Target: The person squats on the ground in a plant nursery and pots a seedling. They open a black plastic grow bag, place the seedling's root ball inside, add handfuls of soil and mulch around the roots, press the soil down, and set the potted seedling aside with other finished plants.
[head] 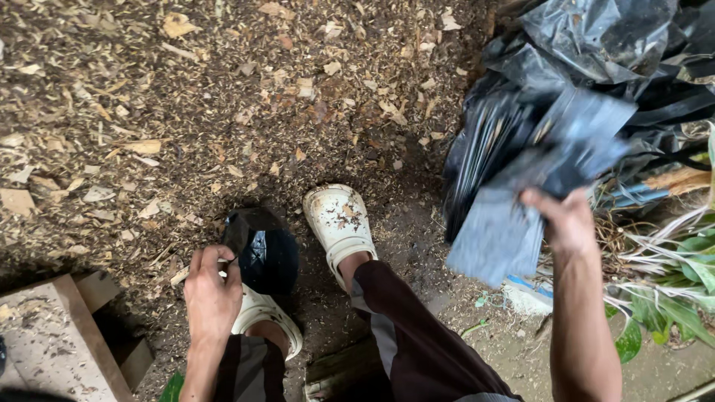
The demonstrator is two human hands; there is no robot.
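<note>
Pinching a small black bag (262, 249) with left hand (211, 292), right hand (566, 219) gripping flat bags (521, 201)

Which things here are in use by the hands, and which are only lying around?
In use:
- small black bag, pinched by the left hand
- bundle of flat black bags, gripped by the right hand

Lying around:
- wood shavings covering the ground
- pile of black plastic
- wooden block
- green plants
</note>
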